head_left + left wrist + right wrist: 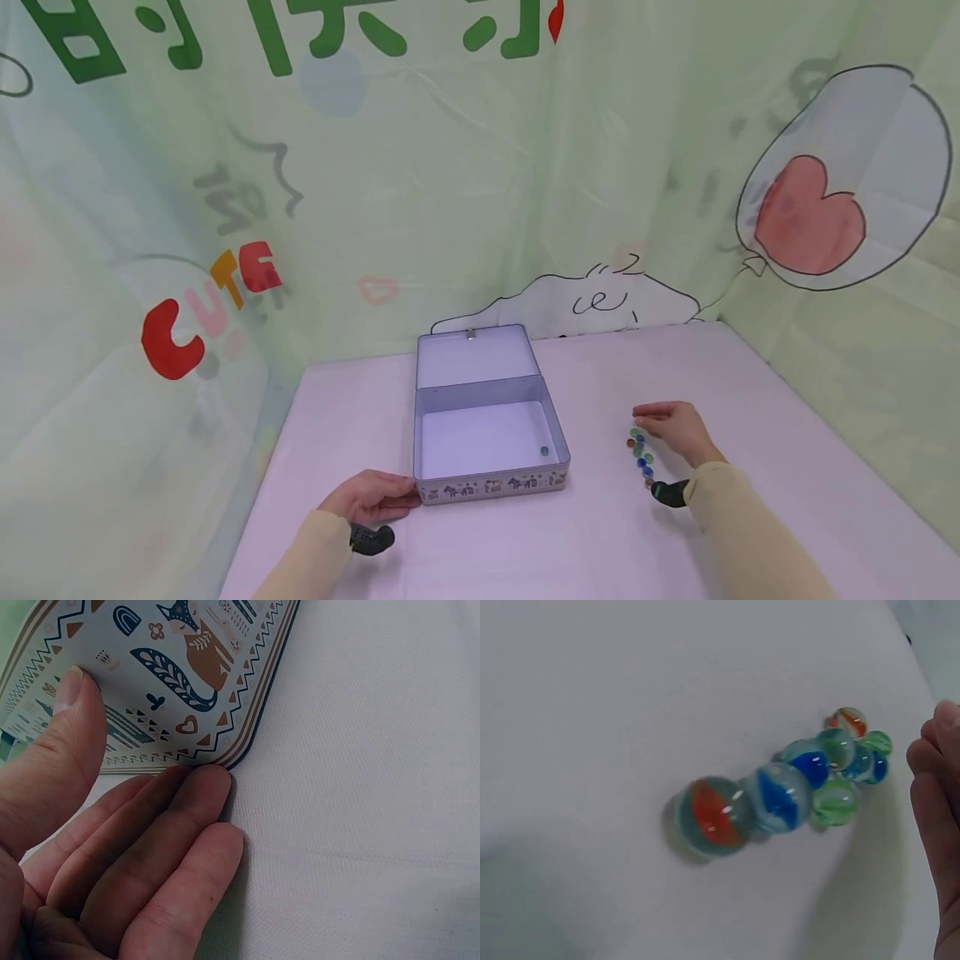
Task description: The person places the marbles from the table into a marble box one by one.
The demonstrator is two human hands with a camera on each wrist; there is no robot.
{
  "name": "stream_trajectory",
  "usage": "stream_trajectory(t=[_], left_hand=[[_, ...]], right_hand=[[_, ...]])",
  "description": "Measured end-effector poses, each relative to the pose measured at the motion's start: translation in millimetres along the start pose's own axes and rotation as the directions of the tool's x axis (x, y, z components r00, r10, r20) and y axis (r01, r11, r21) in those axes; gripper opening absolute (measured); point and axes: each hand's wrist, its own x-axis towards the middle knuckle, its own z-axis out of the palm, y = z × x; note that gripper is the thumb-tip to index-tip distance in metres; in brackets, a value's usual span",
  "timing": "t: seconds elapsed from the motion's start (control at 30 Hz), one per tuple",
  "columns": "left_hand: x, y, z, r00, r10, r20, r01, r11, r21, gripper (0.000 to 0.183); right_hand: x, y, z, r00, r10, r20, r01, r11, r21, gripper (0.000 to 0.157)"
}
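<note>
From my seat I see the tin box [491,486] on the pale table [360,400], its lid [477,358] folded back towards the printed curtain [450,192] with the metal clasp [471,334] at its far edge. A single marble [544,451] sits inside, near the front right corner.

My left hand [375,495] rests its outstretched fingers against the box's front left corner, thumb apart from them. My right hand [675,427] is well away from it, fingers extended beside the loose marbles [834,801], which trail across the table right of the box; I make out no marble in its fingers.

The box's right wall [556,421] stands between them and the inside. The black wrist mount [670,493] on the right overlaps the nearest orange marble in the head view.
</note>
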Motion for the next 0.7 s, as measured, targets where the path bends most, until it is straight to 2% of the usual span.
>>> stream_trajectory(t=[0.13, 0.23, 0.53, 0.7], left_hand=[[2.9, -2.2, -0.5, 1.0, -0.011, -0.014, 0.011, 1.0, -0.006, 0.03], [3.4, -2.2, -0.8, 1.0, -0.015, -0.016, 0.015, 1.0, -0.006, 0.031], [2.4, -0.7, -0.9, 1.0, -0.004, -0.016, 0.004, 1.0, -0.002, 0.03], [4.5, -3.3, -0.7, 1.0, 0.003, -0.02, -0.003, 1.0, 0.0, 0.031]], right_hand=[[0, 0, 5.8, 0.999, -0.018, -0.035, 0.014, 0.992, -0.123, 0.031], [-1, -1, 7.9, 0.999, -0.027, -0.04, 0.02, 0.985, -0.172, 0.029], [-4, -9, 13.1, 0.998, -0.056, -0.02, 0.049, 0.965, -0.26, 0.022], [-5, -8, 15.3, 0.998, -0.056, -0.033, 0.046, 0.964, -0.26, 0.02]])
